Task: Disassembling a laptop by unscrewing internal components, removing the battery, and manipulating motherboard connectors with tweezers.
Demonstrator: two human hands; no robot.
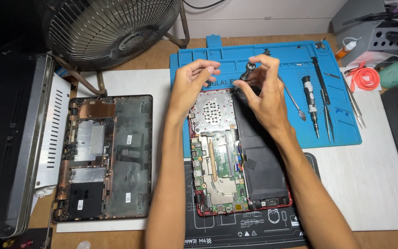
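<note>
The opened laptop (236,157) lies bottom-up near the middle of the worktop (383,184), its far end on a blue silicone mat (295,60) and its near end on a black mat (254,228). Green circuit boards and a large black battery (263,161) are exposed inside it.

The right hand (263,92) hovers over the laptop's far edge, its grip pinched narrow around a small black screwdriver (247,73), which stands nearly upright with its tip down at the laptop's far edge. The left hand (192,80) is just left of it, fingers curled loosely and holding nothing that I can make out; its fingertips (215,69) sit near the screwdriver's top.

Left of the laptop lies its removed black bottom cover (104,157), inner side up. Right of the laptop, on the blue mat, lie a metal spudger (293,99), another screwdriver (310,103) and tweezers (327,115). Beyond the cover stands a metal fan (116,27).
</note>
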